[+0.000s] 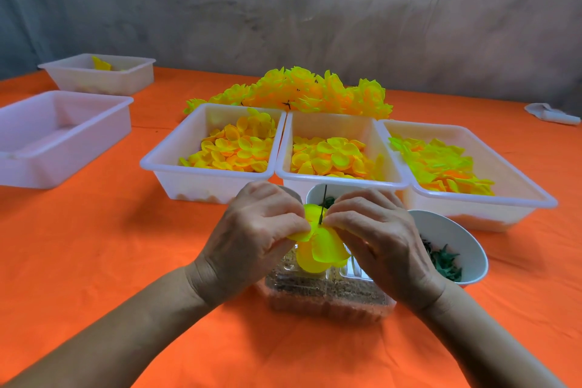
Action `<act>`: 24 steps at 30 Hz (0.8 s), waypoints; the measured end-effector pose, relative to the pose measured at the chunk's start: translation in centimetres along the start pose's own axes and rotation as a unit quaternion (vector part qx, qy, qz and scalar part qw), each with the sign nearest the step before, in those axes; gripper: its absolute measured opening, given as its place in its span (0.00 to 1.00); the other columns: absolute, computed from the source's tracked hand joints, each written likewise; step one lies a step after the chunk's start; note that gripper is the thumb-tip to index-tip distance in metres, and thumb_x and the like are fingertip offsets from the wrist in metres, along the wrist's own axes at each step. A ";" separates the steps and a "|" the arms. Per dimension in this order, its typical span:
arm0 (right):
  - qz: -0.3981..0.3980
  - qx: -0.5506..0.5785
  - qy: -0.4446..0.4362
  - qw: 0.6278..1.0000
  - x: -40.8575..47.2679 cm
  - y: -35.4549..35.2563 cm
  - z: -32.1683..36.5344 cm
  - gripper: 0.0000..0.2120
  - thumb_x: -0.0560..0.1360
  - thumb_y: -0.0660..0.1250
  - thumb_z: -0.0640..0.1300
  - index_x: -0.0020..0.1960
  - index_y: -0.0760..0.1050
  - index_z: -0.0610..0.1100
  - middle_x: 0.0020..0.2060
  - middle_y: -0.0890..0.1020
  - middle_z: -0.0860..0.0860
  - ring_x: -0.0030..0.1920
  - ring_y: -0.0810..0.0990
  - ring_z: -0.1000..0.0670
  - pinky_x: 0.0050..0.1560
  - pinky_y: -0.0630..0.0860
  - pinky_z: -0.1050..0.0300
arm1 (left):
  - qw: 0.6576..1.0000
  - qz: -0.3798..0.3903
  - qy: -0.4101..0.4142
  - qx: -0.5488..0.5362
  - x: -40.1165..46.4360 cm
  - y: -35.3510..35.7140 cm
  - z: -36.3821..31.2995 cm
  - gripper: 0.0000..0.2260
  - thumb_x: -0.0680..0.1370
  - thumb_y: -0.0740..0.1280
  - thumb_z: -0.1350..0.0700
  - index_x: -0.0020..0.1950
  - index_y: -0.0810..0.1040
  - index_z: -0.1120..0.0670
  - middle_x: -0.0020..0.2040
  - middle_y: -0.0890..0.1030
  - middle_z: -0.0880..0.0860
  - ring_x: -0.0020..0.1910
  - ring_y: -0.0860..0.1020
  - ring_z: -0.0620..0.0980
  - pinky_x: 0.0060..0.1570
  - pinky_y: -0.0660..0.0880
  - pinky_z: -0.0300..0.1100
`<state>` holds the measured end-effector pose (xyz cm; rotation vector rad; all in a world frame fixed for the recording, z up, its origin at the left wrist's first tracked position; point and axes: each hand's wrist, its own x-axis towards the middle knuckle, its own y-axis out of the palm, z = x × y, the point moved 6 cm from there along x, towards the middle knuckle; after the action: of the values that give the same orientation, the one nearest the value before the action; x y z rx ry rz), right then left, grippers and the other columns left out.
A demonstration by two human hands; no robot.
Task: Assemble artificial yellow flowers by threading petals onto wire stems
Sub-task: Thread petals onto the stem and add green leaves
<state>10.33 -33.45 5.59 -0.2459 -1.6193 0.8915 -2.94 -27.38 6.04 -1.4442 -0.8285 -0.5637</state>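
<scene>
Nearest me, my left hand [252, 230] and right hand [374, 236] meet over a clear box [327, 296] on the orange desk [126, 261]. Both pinch a half-built flower [321, 246], fingertips curled onto its top petals on either side of the dark stem [322, 208], which pokes up between them. I judge I am seating a petal layer down the stem. Next I would need one hand free to fetch another petal while the other keeps the flower steady.

Just right of the box sits a bowl [453, 230] of green pieces. Beyond the box stand three trays [340, 181] of loose petals [330, 157], and behind those a heap of finished flowers [308, 91]. Far left of the box are two more trays [63, 123].
</scene>
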 end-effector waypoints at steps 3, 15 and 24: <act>-0.002 -0.002 0.001 1.000 -0.1 0.0 0.0 0.11 0.77 0.63 0.44 0.44 0.82 0.42 0.43 0.83 0.50 0.45 0.80 0.45 0.45 0.72 0.50 | 1.000 0.001 0.001 -0.002 -0.1 0.0 0.0 0.05 0.72 0.68 0.62 0.39 0.83 0.60 0.40 0.82 0.52 0.45 0.75 0.48 0.48 0.71 0.45; -0.001 0.031 0.036 0.999 -1.2 0.5 -0.5 0.13 0.78 0.61 0.43 0.46 0.84 0.42 0.45 0.83 0.47 0.48 0.79 0.43 0.46 0.73 0.47 | 1.000 -0.011 -0.007 0.013 -1.1 0.5 0.0 0.07 0.73 0.66 0.64 0.39 0.84 0.61 0.39 0.82 0.54 0.39 0.79 0.56 0.47 0.71 0.45; 0.020 0.058 0.083 0.995 -1.9 0.6 -0.8 0.13 0.78 0.60 0.44 0.50 0.84 0.44 0.51 0.81 0.44 0.52 0.77 0.41 0.47 0.74 0.46 | 0.997 0.011 -0.065 -0.036 -1.3 0.8 -0.1 0.07 0.69 0.67 0.59 0.40 0.83 0.60 0.40 0.81 0.52 0.41 0.77 0.53 0.50 0.67 0.39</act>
<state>11.41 -33.84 3.79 -0.2653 -1.4094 0.9669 -3.14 -27.56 4.58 -1.5672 -0.9016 -0.4913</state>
